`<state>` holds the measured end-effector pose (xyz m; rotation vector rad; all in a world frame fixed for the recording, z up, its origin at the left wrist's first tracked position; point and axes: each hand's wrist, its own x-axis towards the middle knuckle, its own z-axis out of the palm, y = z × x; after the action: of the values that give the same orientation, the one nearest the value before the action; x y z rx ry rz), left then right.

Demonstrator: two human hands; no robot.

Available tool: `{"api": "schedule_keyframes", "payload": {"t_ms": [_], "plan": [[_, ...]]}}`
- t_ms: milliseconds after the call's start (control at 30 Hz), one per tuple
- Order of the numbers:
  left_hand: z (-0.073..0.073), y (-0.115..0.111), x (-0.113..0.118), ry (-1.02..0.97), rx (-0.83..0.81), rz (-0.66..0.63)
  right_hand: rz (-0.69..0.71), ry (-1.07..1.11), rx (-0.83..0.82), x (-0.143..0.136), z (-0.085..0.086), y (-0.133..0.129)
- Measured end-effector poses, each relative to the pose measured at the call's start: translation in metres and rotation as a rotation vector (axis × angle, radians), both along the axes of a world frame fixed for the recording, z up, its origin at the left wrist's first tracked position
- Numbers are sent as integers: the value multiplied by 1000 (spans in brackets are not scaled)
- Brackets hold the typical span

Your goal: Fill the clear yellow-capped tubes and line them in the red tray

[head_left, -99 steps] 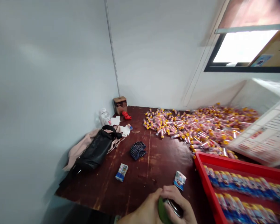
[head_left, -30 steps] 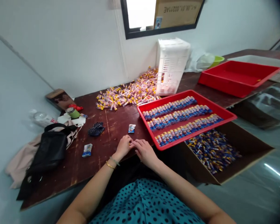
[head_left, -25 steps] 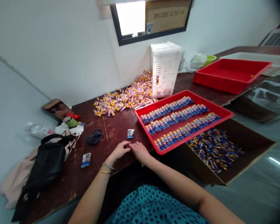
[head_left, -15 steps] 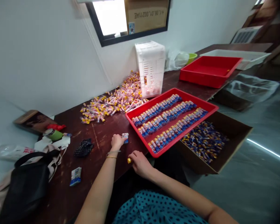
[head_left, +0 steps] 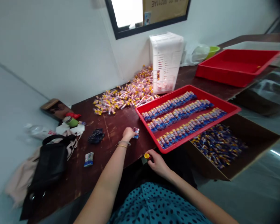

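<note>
My left hand (head_left: 128, 133) rests on the tabletop, its fingers closed at the edge of a small stack of printed blue-and-white labels (head_left: 136, 133). My right hand (head_left: 159, 163) is at the table's front edge, closed round a small tube with a yellow cap (head_left: 147, 156); most of the tube is hidden by the fingers. Just beyond the right hand, a red tray (head_left: 189, 137) holds three rows of yellow-capped tubes with blue wraps (head_left: 185, 127). Another stack of labels (head_left: 89, 159) lies to the left of my left arm.
Loose pink tubes with yellow caps (head_left: 128, 96) are heaped by the wall, beside an upright white basket (head_left: 166, 62). Below the tray, a cardboard box (head_left: 259, 149) holds many wrapped tubes. A second red tray (head_left: 224, 73) stands farther right. A black bag (head_left: 49, 165) and dark cloth (head_left: 96, 136) lie left.
The view has swung left, so everything appears farther right. My right hand has turned slightly, and its tube's yellow cap now faces up more. The left hand stays at the labels.
</note>
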<state>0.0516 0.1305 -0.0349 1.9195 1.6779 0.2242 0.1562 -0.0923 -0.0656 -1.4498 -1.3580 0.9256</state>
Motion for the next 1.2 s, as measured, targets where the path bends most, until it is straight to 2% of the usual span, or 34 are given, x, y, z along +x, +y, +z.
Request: {"api": "schedule_keyframes", "payload": {"t_ms": [67,133,267,333,400,500,567,667,700,767,900,967,1033,1133,1200], "plan": [[3,-7,2,-78,22,-2,8,15,5,-2,4,-5],[6,-25,-1,-186,71,-17,4,53,-23,-2,8,-12],[11,-92,-25,-396,74,-89,-95,157,-114,6,12,-27],[13,-132,-44,-586,-9,-171,-110,185,-103,8,14,-30],[13,-167,-61,-725,-122,-225,-6,197,-72,5,18,-29],[14,-198,-80,-793,-185,-85,201,143,-19,-5,31,-23],[17,-203,-91,-786,-324,-80,346,59,15,-11,46,-19],[29,-197,-107,-769,-600,-329,609,-40,41,-16,72,-12],[35,-193,-112,-764,-659,-410,655,-54,38,-16,80,-9],[48,-184,-120,-732,-713,-514,665,-72,28,-14,94,-3],[65,-169,-118,-661,-648,-614,670,-89,60,-7,112,9],[66,-171,-109,-747,-647,-538,645,-71,83,-4,119,12],[62,-178,-97,-886,-640,-347,571,-57,100,-3,121,14],[57,-187,-84,-1048,-611,-75,373,-34,145,-4,114,16],[58,-187,-81,-1108,-609,12,201,19,138,-4,104,18]]}}
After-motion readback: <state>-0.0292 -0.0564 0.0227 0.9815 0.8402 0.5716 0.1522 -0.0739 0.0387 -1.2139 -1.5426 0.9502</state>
